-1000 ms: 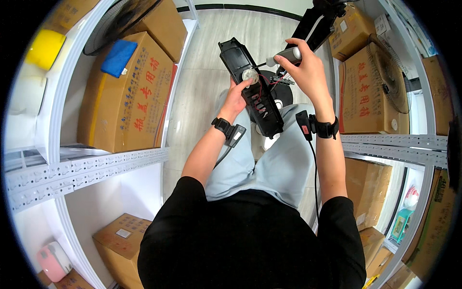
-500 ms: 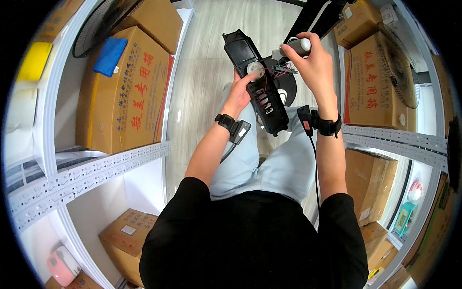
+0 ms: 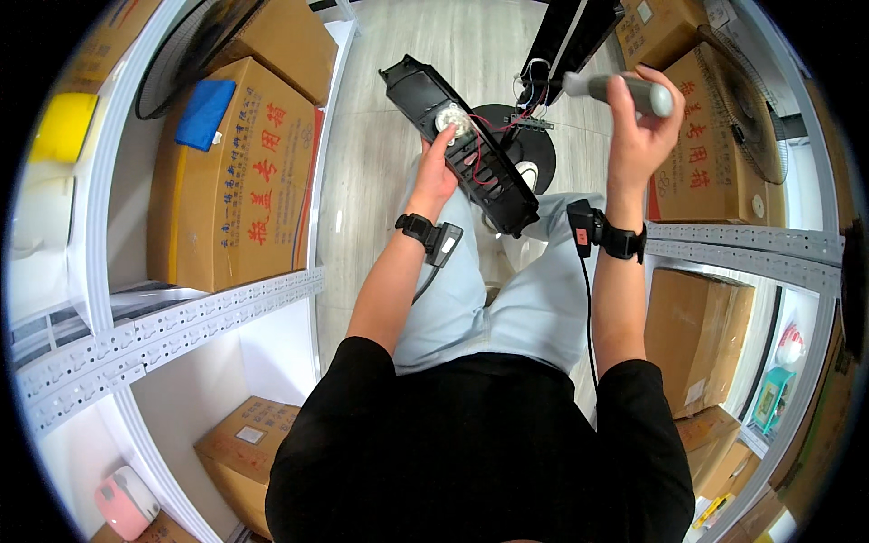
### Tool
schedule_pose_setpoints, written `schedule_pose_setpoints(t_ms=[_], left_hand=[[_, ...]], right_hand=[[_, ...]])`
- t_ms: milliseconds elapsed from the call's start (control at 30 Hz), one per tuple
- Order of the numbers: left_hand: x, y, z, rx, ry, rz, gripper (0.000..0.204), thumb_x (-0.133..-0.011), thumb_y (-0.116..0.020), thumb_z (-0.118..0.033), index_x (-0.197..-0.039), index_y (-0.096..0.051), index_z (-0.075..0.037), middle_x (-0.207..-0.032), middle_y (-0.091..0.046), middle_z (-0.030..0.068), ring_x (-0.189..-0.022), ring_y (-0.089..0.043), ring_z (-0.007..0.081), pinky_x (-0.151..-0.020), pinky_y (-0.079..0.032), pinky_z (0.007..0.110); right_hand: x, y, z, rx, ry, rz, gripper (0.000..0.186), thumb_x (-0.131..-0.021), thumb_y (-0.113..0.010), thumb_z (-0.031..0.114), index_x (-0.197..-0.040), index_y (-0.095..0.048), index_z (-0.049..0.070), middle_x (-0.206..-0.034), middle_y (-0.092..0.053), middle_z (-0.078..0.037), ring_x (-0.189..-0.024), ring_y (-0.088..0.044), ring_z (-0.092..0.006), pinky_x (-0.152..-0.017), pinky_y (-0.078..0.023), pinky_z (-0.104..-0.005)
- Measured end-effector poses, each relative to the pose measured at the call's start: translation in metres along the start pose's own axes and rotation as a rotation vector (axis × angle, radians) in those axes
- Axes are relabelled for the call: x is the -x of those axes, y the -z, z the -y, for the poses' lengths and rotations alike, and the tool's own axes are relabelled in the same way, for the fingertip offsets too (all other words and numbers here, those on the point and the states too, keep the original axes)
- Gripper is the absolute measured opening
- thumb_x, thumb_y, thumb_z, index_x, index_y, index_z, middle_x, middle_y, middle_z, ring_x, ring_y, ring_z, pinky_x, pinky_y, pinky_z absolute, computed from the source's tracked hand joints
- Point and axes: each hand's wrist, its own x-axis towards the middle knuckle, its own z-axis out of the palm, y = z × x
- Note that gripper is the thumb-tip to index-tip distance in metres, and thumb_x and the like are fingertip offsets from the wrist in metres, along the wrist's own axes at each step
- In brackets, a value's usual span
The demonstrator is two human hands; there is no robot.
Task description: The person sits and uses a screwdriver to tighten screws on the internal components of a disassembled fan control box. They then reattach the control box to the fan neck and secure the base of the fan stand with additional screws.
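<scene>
My left hand [image 3: 434,172] grips a long black plastic housing [image 3: 418,90] tilted diagonally above my knees, its thumb on a round, pale translucent part [image 3: 450,116] fitted in it. Red wires run from the housing to a small connector strip [image 3: 529,121]. My right hand [image 3: 644,136] is closed on a grey-handled screwdriver [image 3: 629,90], held horizontally to the right of the housing, its shaft pointing left toward a tall black stand [image 3: 570,27] with loose cables. Whether the tip touches anything I cannot tell. The stand's round black base [image 3: 539,145] lies beyond my knees.
Metal shelving [image 3: 181,362] with cardboard boxes [image 3: 231,181] flanks me on both sides. A blue cloth [image 3: 205,113] lies on a left box; a wire fan guard [image 3: 756,109] leans at the right. My legs [image 3: 534,299] are below, on a pale floor [image 3: 362,54].
My right hand with the screwdriver has moved right and away from the housing, the handle now more horizontal. The housing has shifted a little up and to the left with my left hand.
</scene>
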Motion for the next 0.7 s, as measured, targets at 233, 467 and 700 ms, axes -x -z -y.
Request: schedule_pose_setpoints(t_ms=[233,467,700], left_hand=[[-0.007,0.007,0.001,0.091,0.007,-0.027,0.034,-0.095,-0.063,-0.023,-0.126,-0.052,-0.015,-0.114,-0.064,0.005,-0.101,-0.065,0.0213,-0.08,-0.057,0.041],[0.0,-0.006,0.001,0.114,-0.041,-0.054,0.033,-0.096,-0.062,-0.019,-0.127,-0.051,-0.014,-0.113,-0.065,0.0054,-0.101,-0.065,0.0214,-0.08,-0.056,0.039],[0.003,-0.005,-0.006,0.09,-0.04,-0.026,0.036,-0.096,-0.063,-0.019,-0.129,-0.05,-0.014,-0.116,-0.064,0.0049,-0.102,-0.065,0.021,-0.084,-0.054,0.039]], right_hand=[[0.045,0.006,-0.013,0.274,-0.307,0.766,0.025,-0.081,-0.07,0.017,-0.103,-0.062,0.006,-0.088,-0.067,-0.013,-0.08,-0.067,-0.0239,-0.069,-0.052,-0.0341],[0.127,-0.042,-0.048,0.611,-0.428,0.895,0.033,-0.078,-0.074,0.026,-0.101,-0.068,0.004,-0.086,-0.069,-0.023,-0.083,-0.068,-0.0398,-0.072,-0.053,-0.0437],[0.126,-0.041,-0.06,0.494,-0.525,0.735,0.041,-0.073,-0.073,0.022,-0.108,-0.066,0.003,-0.089,-0.07,-0.023,-0.086,-0.069,-0.0398,-0.074,-0.054,-0.0436]])
